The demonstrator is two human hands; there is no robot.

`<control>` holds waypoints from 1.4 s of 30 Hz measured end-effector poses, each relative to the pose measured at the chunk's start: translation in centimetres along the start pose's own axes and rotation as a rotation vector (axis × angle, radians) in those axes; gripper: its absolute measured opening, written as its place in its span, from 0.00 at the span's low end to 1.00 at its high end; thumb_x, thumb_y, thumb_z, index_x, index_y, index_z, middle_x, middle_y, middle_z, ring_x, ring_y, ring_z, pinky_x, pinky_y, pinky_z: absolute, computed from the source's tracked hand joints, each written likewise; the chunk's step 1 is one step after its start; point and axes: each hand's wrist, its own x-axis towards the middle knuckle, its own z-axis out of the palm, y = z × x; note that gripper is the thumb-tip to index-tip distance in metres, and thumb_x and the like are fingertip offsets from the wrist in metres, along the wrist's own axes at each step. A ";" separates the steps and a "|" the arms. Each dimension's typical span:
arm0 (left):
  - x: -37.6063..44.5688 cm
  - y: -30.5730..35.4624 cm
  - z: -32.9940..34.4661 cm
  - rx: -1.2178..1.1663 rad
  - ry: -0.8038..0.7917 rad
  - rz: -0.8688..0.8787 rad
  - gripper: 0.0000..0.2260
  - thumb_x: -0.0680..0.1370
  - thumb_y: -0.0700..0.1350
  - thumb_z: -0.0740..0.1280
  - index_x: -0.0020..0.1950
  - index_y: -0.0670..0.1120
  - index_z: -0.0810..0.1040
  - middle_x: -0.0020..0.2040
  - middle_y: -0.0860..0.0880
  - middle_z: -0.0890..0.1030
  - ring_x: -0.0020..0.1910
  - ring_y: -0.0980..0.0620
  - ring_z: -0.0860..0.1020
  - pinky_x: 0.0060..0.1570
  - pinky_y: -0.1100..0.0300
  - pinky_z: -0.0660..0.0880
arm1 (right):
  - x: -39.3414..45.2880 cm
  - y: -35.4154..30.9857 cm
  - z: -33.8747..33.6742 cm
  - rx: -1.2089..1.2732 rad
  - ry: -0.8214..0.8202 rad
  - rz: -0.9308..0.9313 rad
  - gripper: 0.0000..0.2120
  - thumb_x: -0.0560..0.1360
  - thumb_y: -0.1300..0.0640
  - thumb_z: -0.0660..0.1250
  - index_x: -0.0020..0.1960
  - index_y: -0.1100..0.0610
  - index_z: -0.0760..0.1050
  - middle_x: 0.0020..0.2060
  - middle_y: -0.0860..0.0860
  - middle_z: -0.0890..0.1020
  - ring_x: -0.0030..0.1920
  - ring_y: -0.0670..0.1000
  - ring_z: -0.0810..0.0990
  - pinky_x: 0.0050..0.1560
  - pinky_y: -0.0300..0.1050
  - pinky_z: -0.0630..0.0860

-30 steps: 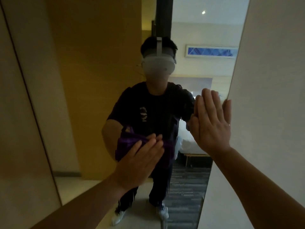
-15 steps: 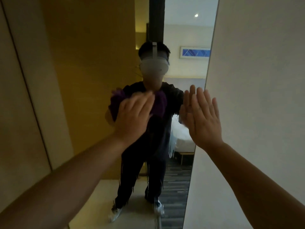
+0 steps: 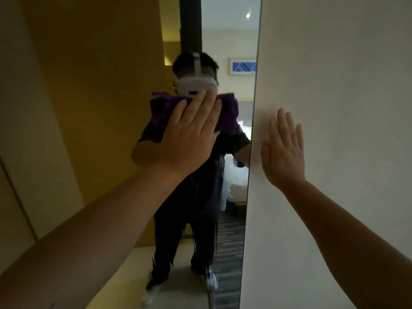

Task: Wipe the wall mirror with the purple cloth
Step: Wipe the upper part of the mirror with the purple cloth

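Left, the flat left hand [image 3: 189, 134] presses the cloth [image 3: 225, 112] against the mirror [image 3: 100, 108]; right hand [image 3: 284, 150], fingers straight, rests on the wall [image 3: 334, 74] beside the mirror's edge.

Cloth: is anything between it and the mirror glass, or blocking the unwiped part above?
Nothing visible. The left hand presses the cloth flat on the mirror with straight fingers. The glass above is bare. The right hand rests on the wall, off the glass.
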 end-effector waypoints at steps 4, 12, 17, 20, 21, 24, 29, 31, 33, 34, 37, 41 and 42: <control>-7.1 1.9 1.7 0.049 -0.028 0.073 0.27 0.85 0.54 0.54 0.79 0.41 0.56 0.79 0.41 0.60 0.78 0.42 0.59 0.74 0.44 0.60 | -1.3 0.9 1.6 0.004 -0.001 -0.025 0.27 0.84 0.53 0.51 0.80 0.60 0.50 0.79 0.59 0.53 0.79 0.60 0.49 0.78 0.61 0.47; -17.1 4.5 2.7 0.024 -0.049 0.104 0.31 0.79 0.48 0.68 0.78 0.43 0.59 0.77 0.44 0.65 0.76 0.43 0.64 0.70 0.45 0.65 | -1.6 1.7 2.0 -0.065 -0.041 -0.043 0.28 0.84 0.49 0.49 0.80 0.59 0.47 0.79 0.58 0.51 0.79 0.56 0.44 0.78 0.59 0.44; -15.5 4.8 1.7 -0.065 -0.007 0.007 0.19 0.82 0.43 0.62 0.73 0.46 0.70 0.72 0.48 0.73 0.68 0.46 0.74 0.64 0.50 0.69 | -1.6 1.8 2.4 -0.120 -0.083 -0.040 0.30 0.84 0.48 0.47 0.79 0.55 0.37 0.79 0.52 0.42 0.79 0.52 0.35 0.78 0.52 0.35; -11.9 4.7 0.4 -0.191 0.006 -0.098 0.19 0.80 0.45 0.64 0.70 0.44 0.70 0.65 0.45 0.78 0.61 0.45 0.76 0.59 0.50 0.70 | -1.6 1.8 2.1 -0.136 -0.114 -0.041 0.30 0.84 0.48 0.48 0.79 0.54 0.36 0.78 0.53 0.41 0.78 0.51 0.33 0.77 0.51 0.33; -10.0 4.6 0.0 -0.220 0.004 -0.128 0.21 0.79 0.46 0.63 0.71 0.43 0.69 0.65 0.44 0.78 0.61 0.44 0.75 0.59 0.50 0.69 | -1.6 1.9 2.0 -0.135 -0.122 -0.042 0.30 0.84 0.48 0.48 0.79 0.55 0.36 0.78 0.53 0.41 0.78 0.51 0.33 0.78 0.52 0.34; -3.0 4.0 -1.3 -0.260 0.067 -0.192 0.22 0.79 0.48 0.62 0.72 0.42 0.68 0.66 0.43 0.76 0.63 0.44 0.71 0.60 0.51 0.67 | -1.6 1.9 2.1 -0.139 -0.131 -0.044 0.29 0.84 0.48 0.47 0.79 0.56 0.38 0.79 0.54 0.43 0.78 0.52 0.34 0.78 0.56 0.39; 9.1 2.9 -1.8 -0.165 0.146 -0.153 0.21 0.80 0.48 0.61 0.72 0.42 0.71 0.69 0.45 0.75 0.66 0.43 0.73 0.63 0.49 0.69 | -1.7 2.3 2.4 -0.145 -0.129 -0.060 0.29 0.84 0.48 0.47 0.79 0.55 0.38 0.79 0.54 0.43 0.79 0.53 0.35 0.78 0.56 0.40; 11.5 2.9 -1.4 -0.098 0.093 -0.161 0.22 0.81 0.50 0.56 0.74 0.43 0.69 0.73 0.45 0.71 0.71 0.43 0.70 0.65 0.48 0.68 | -1.8 2.4 2.6 -0.142 -0.125 -0.070 0.29 0.84 0.48 0.47 0.79 0.54 0.37 0.79 0.54 0.42 0.79 0.54 0.37 0.78 0.56 0.40; 11.1 3.2 -0.6 -0.042 0.055 -0.160 0.24 0.83 0.52 0.54 0.76 0.43 0.65 0.77 0.45 0.66 0.75 0.43 0.65 0.70 0.46 0.64 | -1.8 2.5 2.9 -0.140 -0.124 -0.074 0.30 0.85 0.47 0.47 0.79 0.53 0.35 0.79 0.53 0.41 0.79 0.54 0.37 0.78 0.56 0.39; 10.0 3.6 -0.2 -0.025 0.049 -0.136 0.24 0.83 0.52 0.54 0.77 0.43 0.63 0.78 0.44 0.64 0.76 0.43 0.62 0.72 0.46 0.62 | -1.8 2.5 3.0 -0.132 -0.124 -0.074 0.30 0.85 0.47 0.46 0.79 0.53 0.34 0.79 0.53 0.40 0.79 0.54 0.37 0.78 0.56 0.38; 4.0 5.3 0.8 -0.024 0.024 -0.045 0.24 0.85 0.51 0.53 0.79 0.42 0.59 0.79 0.43 0.61 0.78 0.44 0.59 0.74 0.45 0.59 | -1.8 2.6 3.2 -0.111 -0.106 -0.082 0.29 0.84 0.46 0.44 0.79 0.53 0.35 0.79 0.53 0.41 0.79 0.53 0.37 0.78 0.54 0.37; -3.3 7.7 2.2 -0.006 -0.012 -0.003 0.24 0.86 0.52 0.53 0.79 0.42 0.59 0.79 0.44 0.60 0.78 0.44 0.59 0.74 0.46 0.60 | -1.9 2.9 3.4 -0.111 -0.077 -0.101 0.28 0.84 0.45 0.41 0.79 0.56 0.38 0.79 0.54 0.44 0.79 0.53 0.37 0.78 0.54 0.37; -4.8 8.3 2.6 -0.002 -0.003 -0.001 0.24 0.85 0.52 0.55 0.79 0.42 0.60 0.79 0.44 0.61 0.78 0.44 0.60 0.73 0.46 0.62 | -1.8 2.8 3.4 -0.105 -0.065 -0.105 0.28 0.85 0.46 0.43 0.79 0.56 0.39 0.79 0.55 0.45 0.78 0.53 0.38 0.78 0.54 0.37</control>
